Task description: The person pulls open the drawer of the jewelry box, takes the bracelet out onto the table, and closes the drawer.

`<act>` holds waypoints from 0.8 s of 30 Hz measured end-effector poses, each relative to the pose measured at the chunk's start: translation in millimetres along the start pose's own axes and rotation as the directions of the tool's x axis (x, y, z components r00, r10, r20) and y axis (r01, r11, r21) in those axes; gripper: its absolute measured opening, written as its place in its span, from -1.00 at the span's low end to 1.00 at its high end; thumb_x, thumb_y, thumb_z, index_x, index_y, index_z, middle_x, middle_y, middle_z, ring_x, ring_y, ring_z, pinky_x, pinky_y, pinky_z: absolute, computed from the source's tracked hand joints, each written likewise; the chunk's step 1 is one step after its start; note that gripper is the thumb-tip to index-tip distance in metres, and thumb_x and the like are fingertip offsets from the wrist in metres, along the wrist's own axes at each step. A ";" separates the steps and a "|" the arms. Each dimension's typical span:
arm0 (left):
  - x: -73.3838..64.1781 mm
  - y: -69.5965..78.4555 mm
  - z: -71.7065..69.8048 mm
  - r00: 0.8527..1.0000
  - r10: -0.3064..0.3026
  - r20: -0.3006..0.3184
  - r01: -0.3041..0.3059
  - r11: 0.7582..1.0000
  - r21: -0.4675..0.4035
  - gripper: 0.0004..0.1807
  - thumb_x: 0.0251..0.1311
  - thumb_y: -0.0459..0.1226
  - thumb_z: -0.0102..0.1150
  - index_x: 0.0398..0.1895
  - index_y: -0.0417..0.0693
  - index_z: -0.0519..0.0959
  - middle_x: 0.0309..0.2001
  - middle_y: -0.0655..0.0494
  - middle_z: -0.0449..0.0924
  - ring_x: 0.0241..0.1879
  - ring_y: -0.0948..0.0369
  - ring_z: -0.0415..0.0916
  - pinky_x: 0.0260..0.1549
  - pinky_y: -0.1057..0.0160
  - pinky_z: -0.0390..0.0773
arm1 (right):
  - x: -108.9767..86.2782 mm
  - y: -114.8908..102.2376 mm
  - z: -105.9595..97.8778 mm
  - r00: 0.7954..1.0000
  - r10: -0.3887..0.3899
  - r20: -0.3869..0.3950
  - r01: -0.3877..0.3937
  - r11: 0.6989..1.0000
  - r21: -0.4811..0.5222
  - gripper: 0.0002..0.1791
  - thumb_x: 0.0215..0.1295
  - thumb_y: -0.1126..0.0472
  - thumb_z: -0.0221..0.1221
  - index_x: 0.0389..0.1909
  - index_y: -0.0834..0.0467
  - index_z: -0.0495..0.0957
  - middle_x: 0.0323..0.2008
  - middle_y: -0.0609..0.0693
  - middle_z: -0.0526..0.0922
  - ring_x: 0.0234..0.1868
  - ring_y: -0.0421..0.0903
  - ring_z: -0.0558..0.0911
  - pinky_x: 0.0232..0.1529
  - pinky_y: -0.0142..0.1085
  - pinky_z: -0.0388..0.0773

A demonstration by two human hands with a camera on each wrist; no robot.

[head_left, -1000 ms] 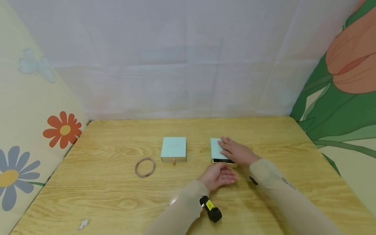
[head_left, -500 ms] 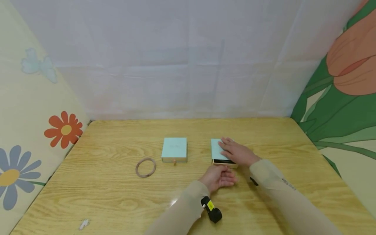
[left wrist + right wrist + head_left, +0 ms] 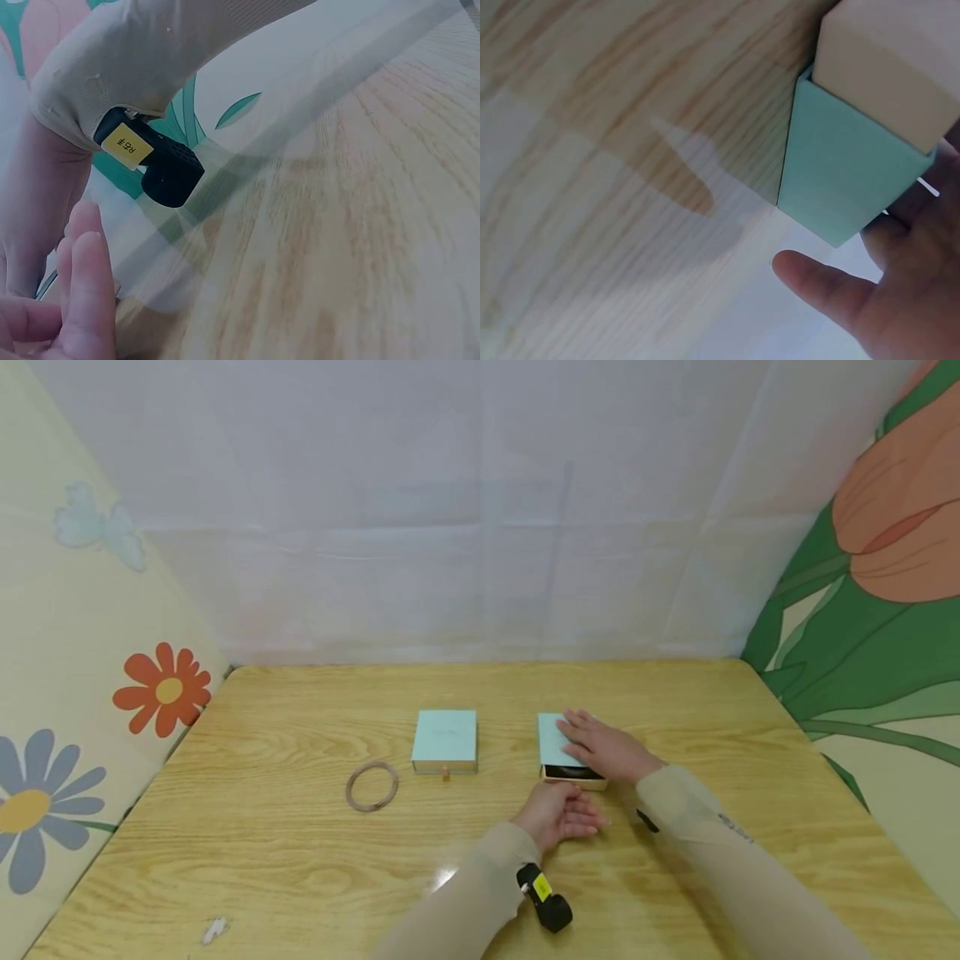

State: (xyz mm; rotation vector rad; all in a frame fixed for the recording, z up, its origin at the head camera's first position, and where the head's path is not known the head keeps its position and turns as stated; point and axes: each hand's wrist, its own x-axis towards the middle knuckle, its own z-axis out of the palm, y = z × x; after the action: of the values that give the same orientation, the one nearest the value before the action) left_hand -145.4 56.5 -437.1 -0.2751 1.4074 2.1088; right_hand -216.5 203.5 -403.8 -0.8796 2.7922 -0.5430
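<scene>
A pale turquoise drawer-style gift box (image 3: 553, 739) stands at the right in the head view, its drawer slid partly out and showing a dark inside. My right hand (image 3: 607, 750) lies across its top with straight fingers. In the right wrist view that box (image 3: 847, 165) shows its turquoise sleeve and beige drawer, the thumb held apart from it. My left hand (image 3: 558, 816) is at the drawer's front, thumb and forefinger together at the middle where the pull tab is hidden. Its other fingers (image 3: 90, 277) stretch out loosely in the left wrist view.
A second turquoise box (image 3: 445, 737), closed with a small brown tab in front, stands left of the first. A brownish bangle (image 3: 372, 787) lies beside it. The wooden table (image 3: 300, 860) has a white worn patch (image 3: 214, 931) near its front left.
The right box's drawer has slid slightly further out, its dark strip now wider. My left hand has shifted only a little; my right hand remains on the box top.
</scene>
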 end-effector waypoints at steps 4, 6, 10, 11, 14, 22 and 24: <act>-1.3 -1.8 -1.1 1.000 -0.012 0.019 0.012 1.000 0.001 -0.74 0.40 -0.38 -0.16 -0.38 -0.21 0.54 -0.56 0.06 0.58 -0.43 0.17 0.67 -0.38 0.25 0.66 | -0.5 -0.7 0.3 1.000 0.001 -0.002 -0.001 1.000 -0.007 -0.44 0.53 0.12 -0.06 0.38 0.37 0.21 0.41 0.36 0.10 0.42 0.34 0.04 0.37 0.17 0.04; -0.9 -2.0 -2.0 0.999 -0.014 0.029 0.014 1.000 0.006 -0.73 0.40 -0.37 -0.16 -0.40 -0.20 0.53 -0.57 0.06 0.58 -0.44 0.18 0.67 -0.38 0.26 0.65 | -0.3 -0.7 0.4 1.000 0.004 -0.001 -0.004 1.000 -0.009 -0.44 0.53 0.12 -0.06 0.38 0.37 0.21 0.42 0.36 0.10 0.43 0.33 0.04 0.37 0.17 0.04; 0.0 -1.9 -3.5 0.999 -0.020 0.040 0.019 1.000 0.015 -0.73 0.40 -0.36 -0.16 -0.41 -0.19 0.53 -0.58 0.07 0.57 -0.43 0.17 0.67 -0.40 0.27 0.65 | 0.2 -0.9 0.3 1.000 0.002 -0.003 -0.002 1.000 -0.008 -0.44 0.52 0.12 -0.05 0.38 0.37 0.21 0.42 0.36 0.10 0.43 0.33 0.05 0.36 0.17 0.04; 0.0 -1.7 -3.7 0.999 -0.023 0.040 0.022 1.000 0.017 -0.72 0.40 -0.36 -0.16 -0.41 -0.20 0.54 -0.58 0.06 0.57 -0.43 0.16 0.67 -0.40 0.27 0.65 | 0.3 -1.0 0.2 1.000 0.001 -0.003 -0.001 1.000 -0.007 -0.44 0.52 0.13 -0.05 0.38 0.37 0.21 0.42 0.36 0.10 0.42 0.33 0.05 0.36 0.17 0.04; -0.9 -0.7 -3.7 0.999 -0.031 0.038 0.031 0.999 0.023 -0.73 0.41 -0.36 -0.15 -0.39 -0.23 0.55 -0.58 0.05 0.58 -0.42 0.15 0.68 -0.40 0.27 0.65 | 0.5 -1.7 -0.2 1.000 0.001 -0.003 -0.001 1.000 -0.009 -0.44 0.52 0.13 -0.04 0.38 0.38 0.21 0.41 0.36 0.10 0.42 0.34 0.05 0.36 0.17 0.05; -3.9 1.8 -2.1 0.999 -0.046 0.019 0.045 0.998 0.031 -0.72 0.41 -0.36 -0.14 -0.37 -0.26 0.57 -0.59 0.04 0.58 -0.37 0.09 0.69 -0.35 0.22 0.67 | 0.2 -2.1 -1.0 1.000 0.023 0.010 -0.023 1.000 0.009 -0.42 0.53 0.09 -0.06 0.40 0.35 0.18 0.43 0.34 0.07 0.44 0.32 0.01 0.37 0.18 0.01; -4.4 1.7 -2.1 0.998 -0.052 0.018 0.051 0.998 0.032 -0.72 0.42 -0.36 -0.13 -0.38 -0.25 0.57 -0.60 0.04 0.58 -0.38 0.09 0.69 -0.36 0.23 0.67 | 0.0 -1.7 -0.3 1.000 0.021 0.010 -0.021 1.000 0.006 -0.43 0.53 0.10 -0.06 0.40 0.35 0.18 0.43 0.34 0.07 0.44 0.33 0.01 0.37 0.18 0.01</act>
State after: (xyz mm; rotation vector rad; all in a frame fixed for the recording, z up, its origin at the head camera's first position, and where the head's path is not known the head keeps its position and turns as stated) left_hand -143.2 52.7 -434.5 -0.2759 1.4069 2.0405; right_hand -215.7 202.4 -402.9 -0.8487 2.7859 -0.5425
